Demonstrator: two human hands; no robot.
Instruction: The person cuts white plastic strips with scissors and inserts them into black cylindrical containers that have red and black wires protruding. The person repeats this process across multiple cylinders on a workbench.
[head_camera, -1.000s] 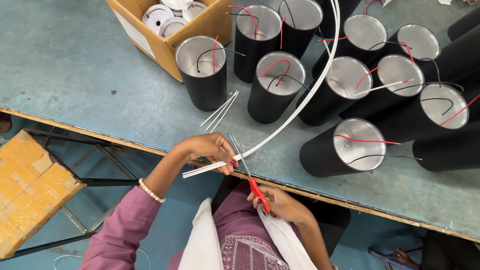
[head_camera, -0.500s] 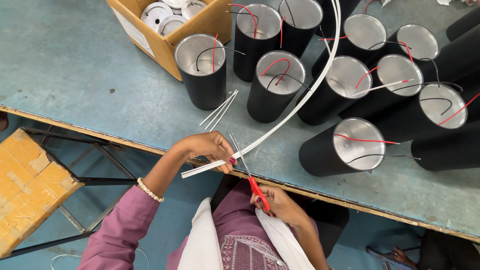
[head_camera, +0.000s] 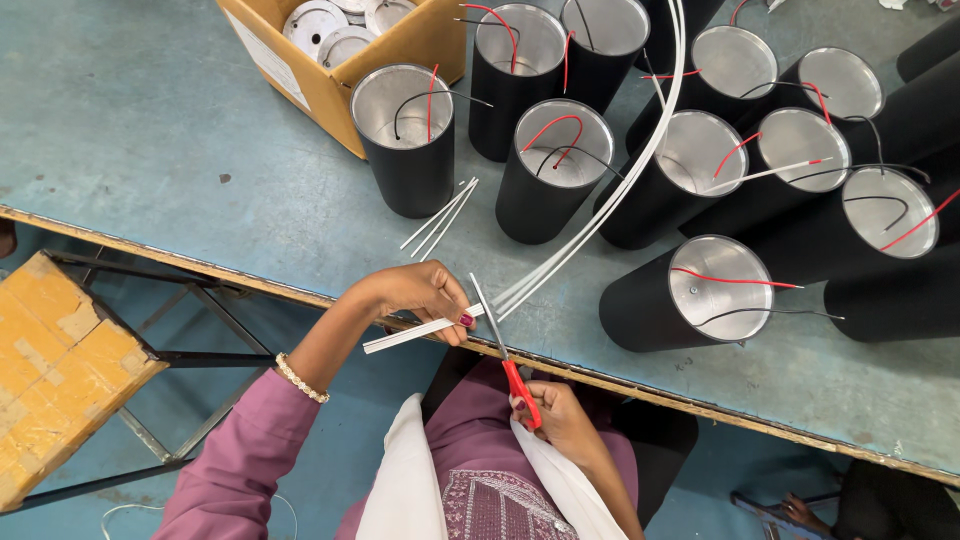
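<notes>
Tubing (head_camera: 590, 215) pinched in left hand (head_camera: 425, 295); right hand (head_camera: 560, 420) grips scissors (head_camera: 508, 355), best cutting squarely beside those fingers.

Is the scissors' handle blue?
No, the scissors held in the right hand have a red handle, with the blades at the white tubing pinched by the left hand.

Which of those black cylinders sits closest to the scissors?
The black cylinder standing alone at the front, nearest the table edge, just right of the scissors. It has one red and one black wire inside; all the others stand farther back.
</notes>
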